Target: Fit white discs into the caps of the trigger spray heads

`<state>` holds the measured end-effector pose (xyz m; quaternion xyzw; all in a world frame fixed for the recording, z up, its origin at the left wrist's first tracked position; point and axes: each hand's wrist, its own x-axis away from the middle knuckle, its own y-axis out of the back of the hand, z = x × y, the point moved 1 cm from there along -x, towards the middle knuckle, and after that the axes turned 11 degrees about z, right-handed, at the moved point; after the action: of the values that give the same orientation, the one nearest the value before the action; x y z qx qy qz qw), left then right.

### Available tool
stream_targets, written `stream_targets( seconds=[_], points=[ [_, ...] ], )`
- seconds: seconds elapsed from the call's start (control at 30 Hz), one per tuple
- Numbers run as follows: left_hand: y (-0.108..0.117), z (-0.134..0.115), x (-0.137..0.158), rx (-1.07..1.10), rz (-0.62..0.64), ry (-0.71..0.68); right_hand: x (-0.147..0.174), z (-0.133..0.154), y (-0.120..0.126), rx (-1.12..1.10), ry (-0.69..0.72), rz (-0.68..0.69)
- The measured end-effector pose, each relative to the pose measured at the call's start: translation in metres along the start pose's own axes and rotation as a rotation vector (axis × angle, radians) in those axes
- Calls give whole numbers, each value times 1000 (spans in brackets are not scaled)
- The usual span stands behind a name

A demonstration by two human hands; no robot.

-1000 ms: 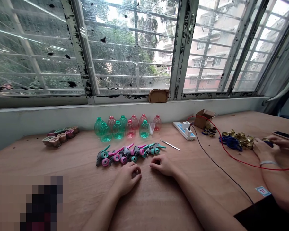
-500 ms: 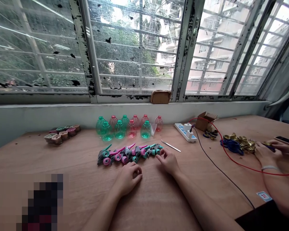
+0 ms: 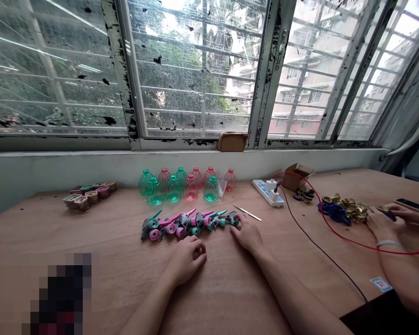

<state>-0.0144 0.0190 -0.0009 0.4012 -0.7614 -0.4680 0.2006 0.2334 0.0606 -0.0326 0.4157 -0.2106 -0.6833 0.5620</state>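
A row of grey trigger spray heads (image 3: 181, 227) with pink and teal collars and levers lies across the middle of the table. At the right end of that row, the bent fingers of my right hand (image 3: 246, 232) are closed on the last spray head (image 3: 234, 220), which has a teal collar. My left hand (image 3: 187, 257) rests on the table just in front of the row, loosely curled, with nothing visible in it. Behind the row stand several clear bottles, among them a green one (image 3: 173, 188) and a red one (image 3: 190, 188).
A white stick-like tool (image 3: 247, 212) lies right of the row, near a power strip (image 3: 268, 191) with cables. Small trays (image 3: 91, 194) sit at left. On the right, another person's hands (image 3: 384, 225) work by gold parts (image 3: 352, 208) and blue parts (image 3: 335, 213).
My right hand has shifted slightly to the right, and the end spray head at its fingertips now shows farther right. My left hand has stayed in place.
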Motion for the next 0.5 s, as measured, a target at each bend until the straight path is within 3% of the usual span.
stream_targets(
  seconds=[0.33,0.5],
  points=[
    [-1,1,-1,-2,-5,-9,-1,-8,3,44,-121,-6],
    [0,0,-2,-3,3,-1,-3,-12,7,-22,-106,-71]
  ],
)
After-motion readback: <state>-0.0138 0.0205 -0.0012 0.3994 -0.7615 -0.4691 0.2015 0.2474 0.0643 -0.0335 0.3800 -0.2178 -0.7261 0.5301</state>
